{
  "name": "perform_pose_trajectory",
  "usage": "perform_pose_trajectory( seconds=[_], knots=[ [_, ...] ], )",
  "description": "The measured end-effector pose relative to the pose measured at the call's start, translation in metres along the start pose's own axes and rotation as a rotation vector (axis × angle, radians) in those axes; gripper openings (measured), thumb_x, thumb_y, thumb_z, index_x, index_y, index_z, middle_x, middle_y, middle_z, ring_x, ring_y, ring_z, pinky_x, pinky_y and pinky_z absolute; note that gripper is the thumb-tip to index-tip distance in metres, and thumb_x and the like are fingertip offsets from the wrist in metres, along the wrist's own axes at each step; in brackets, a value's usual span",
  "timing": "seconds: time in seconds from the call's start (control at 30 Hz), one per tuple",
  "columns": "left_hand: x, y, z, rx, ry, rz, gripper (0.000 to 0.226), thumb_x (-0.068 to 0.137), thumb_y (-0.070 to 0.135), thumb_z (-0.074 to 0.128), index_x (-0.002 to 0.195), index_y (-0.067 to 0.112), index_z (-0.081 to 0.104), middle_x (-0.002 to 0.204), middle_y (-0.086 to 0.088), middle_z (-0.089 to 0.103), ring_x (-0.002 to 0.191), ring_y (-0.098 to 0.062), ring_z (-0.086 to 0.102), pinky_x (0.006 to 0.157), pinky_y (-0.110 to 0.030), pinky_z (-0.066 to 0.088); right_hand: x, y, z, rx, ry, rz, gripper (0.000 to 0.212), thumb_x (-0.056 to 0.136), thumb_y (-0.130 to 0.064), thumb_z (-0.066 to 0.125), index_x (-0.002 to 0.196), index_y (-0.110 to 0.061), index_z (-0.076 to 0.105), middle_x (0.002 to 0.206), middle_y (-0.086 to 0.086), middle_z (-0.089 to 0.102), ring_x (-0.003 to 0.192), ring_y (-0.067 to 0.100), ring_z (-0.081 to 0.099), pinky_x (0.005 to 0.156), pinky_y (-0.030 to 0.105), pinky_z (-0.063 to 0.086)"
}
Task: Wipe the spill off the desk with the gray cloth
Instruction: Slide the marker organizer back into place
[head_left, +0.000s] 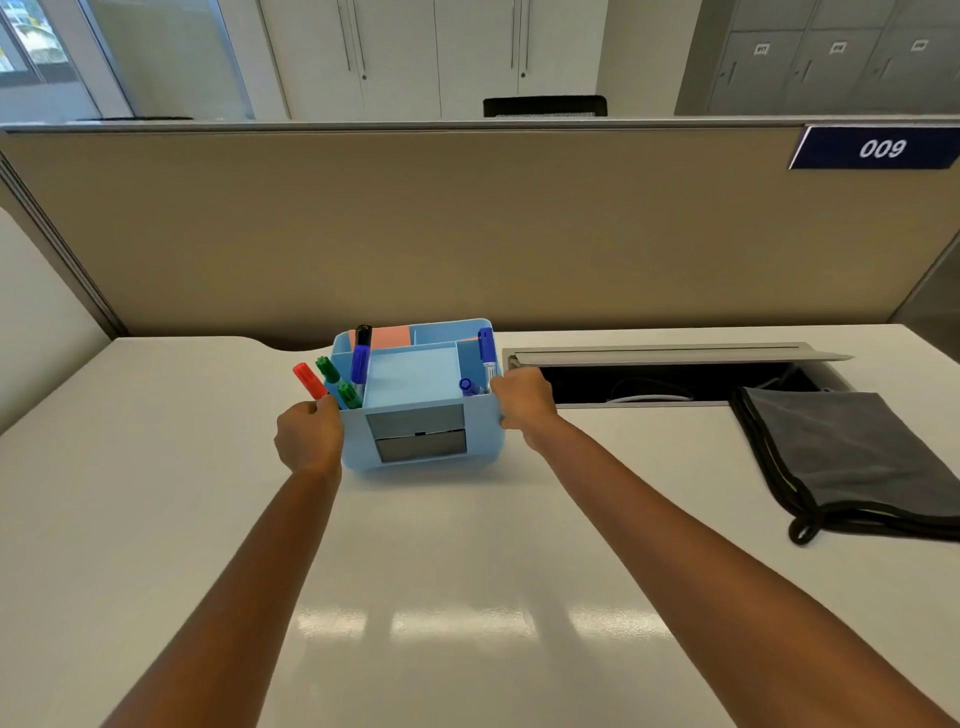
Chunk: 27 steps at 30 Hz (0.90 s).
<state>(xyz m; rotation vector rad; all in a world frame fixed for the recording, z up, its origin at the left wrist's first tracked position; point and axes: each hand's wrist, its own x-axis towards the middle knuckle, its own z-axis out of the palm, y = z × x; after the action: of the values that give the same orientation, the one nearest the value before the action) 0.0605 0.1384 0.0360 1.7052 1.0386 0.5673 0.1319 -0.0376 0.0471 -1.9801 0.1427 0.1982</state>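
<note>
A light blue desk organizer (422, 410) with several coloured markers and sticky notes stands on the white desk (467, 571), near its far middle. My left hand (309, 434) grips the organizer's left side and my right hand (522, 402) grips its right side. The gray cloth (841, 452), edged in black with a loop at its corner, lies folded on the desk at the right, apart from both hands. I cannot make out a spill on the desk; only ceiling light reflections show on its glossy surface.
An open cable tray (670, 376) with a raised metal lid is set into the desk behind the cloth. A tan partition (467, 234) with a "009" sign (880, 149) rises along the desk's far edge. Cabinets and lockers stand beyond it.
</note>
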Motion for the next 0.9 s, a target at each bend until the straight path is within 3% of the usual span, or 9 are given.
perform_pose_trajectory(
  seconds=[0.13,0.23,0.33,0.47,0.63,0.9],
  knots=[
    [-0.024,0.001,0.001,-0.015,0.011,0.1,0.031,0.091,0.023,0.049,0.1,-0.004,0.061,0.089,-0.015,0.058,0.081,-0.024,0.051,0.072,-0.032,0.043,-0.014,0.008,-0.029,0.029,0.034,-0.027,0.025,0.088,-0.01,0.05,0.098,0.01,0.062,0.088,0.013,0.055,0.083,0.027,0.052,0.083,0.048,0.052],
    [-0.043,0.005,0.011,-0.022,-0.031,0.113,0.028,0.091,0.022,0.051,0.097,-0.003,0.062,0.084,-0.011,0.053,0.081,-0.023,0.051,0.072,-0.031,0.043,-0.022,0.016,-0.054,-0.003,0.056,-0.047,0.016,0.089,-0.012,0.05,0.086,0.0,0.06,0.093,0.016,0.059,0.085,0.026,0.053,0.075,0.039,0.05],
    [-0.063,0.006,0.024,-0.019,-0.087,0.099,0.022,0.091,0.022,0.051,0.089,0.002,0.06,0.083,-0.011,0.053,0.08,-0.023,0.051,0.071,-0.03,0.041,-0.025,0.029,-0.074,-0.043,0.093,-0.039,0.017,0.089,-0.013,0.051,0.084,0.002,0.059,0.104,0.024,0.064,0.094,0.034,0.06,0.067,0.034,0.041],
    [-0.082,0.002,0.038,0.011,-0.135,0.08,0.022,0.091,0.021,0.05,0.077,0.004,0.051,0.06,-0.003,0.048,0.077,-0.025,0.051,0.071,-0.03,0.04,-0.026,0.044,-0.092,-0.07,0.109,-0.02,0.015,0.088,-0.012,0.052,0.077,-0.002,0.052,0.107,0.029,0.063,0.104,0.042,0.058,0.065,0.034,0.038],
    [-0.098,0.0,0.052,-0.021,-0.172,0.103,0.021,0.091,0.019,0.05,0.077,0.004,0.052,0.075,-0.011,0.054,0.077,-0.027,0.052,0.073,-0.033,0.044,-0.032,0.063,-0.107,-0.045,0.133,-0.002,0.015,0.092,-0.016,0.05,0.087,-0.002,0.054,0.112,0.024,0.062,0.097,0.032,0.058,0.069,0.036,0.047],
    [-0.108,0.001,0.058,-0.006,-0.154,0.117,0.022,0.092,0.02,0.048,0.077,0.004,0.052,0.079,-0.013,0.054,0.073,-0.026,0.05,0.069,-0.029,0.038,-0.035,0.073,-0.11,-0.013,0.14,0.042,0.027,0.094,-0.018,0.048,0.106,0.005,0.056,0.118,0.024,0.061,0.107,0.035,0.057,0.082,0.043,0.053]
  ],
)
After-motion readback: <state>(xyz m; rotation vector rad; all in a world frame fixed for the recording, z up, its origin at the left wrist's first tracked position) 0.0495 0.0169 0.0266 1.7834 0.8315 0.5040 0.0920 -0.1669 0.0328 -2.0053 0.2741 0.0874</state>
